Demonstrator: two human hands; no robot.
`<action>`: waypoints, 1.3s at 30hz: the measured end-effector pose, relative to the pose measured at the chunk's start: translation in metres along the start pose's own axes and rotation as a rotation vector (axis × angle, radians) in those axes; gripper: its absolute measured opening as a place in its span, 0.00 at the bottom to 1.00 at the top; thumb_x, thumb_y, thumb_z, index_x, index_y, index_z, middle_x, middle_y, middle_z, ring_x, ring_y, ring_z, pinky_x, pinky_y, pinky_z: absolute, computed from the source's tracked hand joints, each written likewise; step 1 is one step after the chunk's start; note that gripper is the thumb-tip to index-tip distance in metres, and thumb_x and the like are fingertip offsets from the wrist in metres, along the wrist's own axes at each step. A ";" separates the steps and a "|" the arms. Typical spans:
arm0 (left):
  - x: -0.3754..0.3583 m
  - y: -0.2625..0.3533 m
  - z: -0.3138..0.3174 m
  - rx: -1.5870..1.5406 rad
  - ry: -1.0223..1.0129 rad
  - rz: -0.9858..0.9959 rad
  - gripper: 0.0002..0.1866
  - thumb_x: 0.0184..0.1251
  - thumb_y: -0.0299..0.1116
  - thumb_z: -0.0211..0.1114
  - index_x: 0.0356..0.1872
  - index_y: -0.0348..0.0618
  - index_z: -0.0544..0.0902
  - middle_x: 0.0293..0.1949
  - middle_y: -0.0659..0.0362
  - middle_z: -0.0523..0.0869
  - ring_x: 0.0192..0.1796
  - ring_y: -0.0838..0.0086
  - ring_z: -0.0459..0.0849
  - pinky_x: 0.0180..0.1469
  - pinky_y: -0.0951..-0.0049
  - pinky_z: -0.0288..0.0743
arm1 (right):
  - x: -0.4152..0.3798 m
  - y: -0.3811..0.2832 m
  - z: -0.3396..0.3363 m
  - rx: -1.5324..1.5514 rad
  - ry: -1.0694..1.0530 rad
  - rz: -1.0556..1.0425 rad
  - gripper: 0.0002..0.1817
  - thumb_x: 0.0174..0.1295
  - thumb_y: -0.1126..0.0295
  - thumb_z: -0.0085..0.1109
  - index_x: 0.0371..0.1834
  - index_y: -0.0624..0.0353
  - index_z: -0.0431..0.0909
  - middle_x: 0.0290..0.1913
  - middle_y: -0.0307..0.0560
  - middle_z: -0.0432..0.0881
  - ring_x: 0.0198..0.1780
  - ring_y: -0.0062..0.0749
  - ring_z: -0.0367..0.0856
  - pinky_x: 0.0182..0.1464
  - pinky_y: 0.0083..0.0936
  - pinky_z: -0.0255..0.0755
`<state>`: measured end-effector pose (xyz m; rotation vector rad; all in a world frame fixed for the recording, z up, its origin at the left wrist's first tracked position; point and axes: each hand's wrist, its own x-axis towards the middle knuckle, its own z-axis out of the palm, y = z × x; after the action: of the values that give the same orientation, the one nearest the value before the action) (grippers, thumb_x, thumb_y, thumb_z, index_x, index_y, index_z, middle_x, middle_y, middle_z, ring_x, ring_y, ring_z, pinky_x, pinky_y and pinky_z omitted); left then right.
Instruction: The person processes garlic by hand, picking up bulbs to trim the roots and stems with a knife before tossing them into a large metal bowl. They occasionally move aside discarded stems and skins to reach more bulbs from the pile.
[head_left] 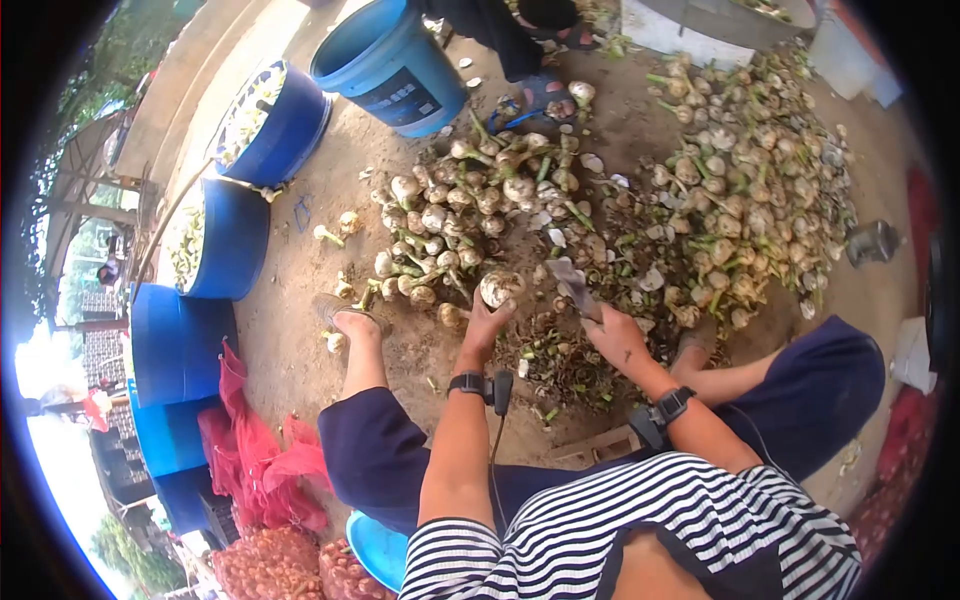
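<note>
My left hand (487,330) is wrapped round a whitish garlic bulb (502,289), held over the near edge of a garlic heap (470,215). In my right hand (615,340) is a knife (572,284), its broad blade pointing up and left toward the bulb, apart from it. Part of the handle is hidden by my fingers. Beneath the two hands lies a litter of cut stalks and roots (570,365). Several loose bulbs with green stems lie on the ground left of the heap.
A larger garlic pile (740,200) spreads at the right. Blue tubs (235,240) line the left, some holding garlic, and a blue bucket (400,85) stands at the back. Another person's foot (547,92) is behind the heap. Red mesh (265,440) lies at lower left.
</note>
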<state>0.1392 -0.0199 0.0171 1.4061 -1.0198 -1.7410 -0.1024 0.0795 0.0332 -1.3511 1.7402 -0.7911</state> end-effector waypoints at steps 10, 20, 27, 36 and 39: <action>-0.105 0.021 0.071 0.292 -0.091 0.270 0.24 0.62 0.42 0.64 0.52 0.33 0.80 0.44 0.58 0.86 0.44 0.76 0.81 0.49 0.71 0.76 | -0.042 -0.037 -0.023 -0.361 0.233 -0.720 0.06 0.56 0.71 0.61 0.34 0.56 0.74 0.28 0.45 0.76 0.28 0.41 0.83 0.30 0.32 0.79; -0.141 0.014 0.082 0.053 -0.102 0.285 0.34 0.63 0.54 0.66 0.59 0.34 0.74 0.51 0.54 0.83 0.50 0.71 0.82 0.52 0.71 0.77 | -0.038 -0.005 -0.014 -0.358 0.244 -0.566 0.08 0.59 0.69 0.59 0.41 0.57 0.78 0.31 0.51 0.81 0.30 0.47 0.83 0.32 0.37 0.79; -0.169 0.070 0.090 -0.109 -0.426 0.277 0.56 0.39 0.46 0.85 0.71 0.35 0.64 0.66 0.55 0.74 0.67 0.68 0.74 0.70 0.67 0.66 | -0.032 0.009 -0.027 -0.028 0.193 -0.126 0.15 0.66 0.60 0.57 0.43 0.62 0.78 0.31 0.63 0.83 0.34 0.59 0.83 0.37 0.48 0.76; -0.152 0.031 0.087 -0.196 -0.083 0.268 0.39 0.66 0.36 0.69 0.73 0.45 0.57 0.63 0.50 0.74 0.64 0.63 0.76 0.63 0.56 0.75 | -0.062 -0.047 -0.023 -0.185 0.153 -0.393 0.10 0.62 0.68 0.58 0.43 0.59 0.76 0.35 0.55 0.84 0.38 0.52 0.85 0.39 0.42 0.79; -0.143 0.008 0.076 -0.569 0.088 0.116 0.24 0.71 0.39 0.64 0.64 0.55 0.66 0.56 0.52 0.78 0.58 0.61 0.80 0.53 0.47 0.81 | -0.071 -0.049 -0.015 -0.189 0.140 -0.542 0.07 0.63 0.68 0.58 0.40 0.57 0.76 0.32 0.53 0.83 0.35 0.49 0.85 0.36 0.40 0.79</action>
<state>0.0925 0.1124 0.0981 1.0247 -0.4856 -1.6870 -0.0821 0.1363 0.0963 -1.9816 1.5962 -1.0509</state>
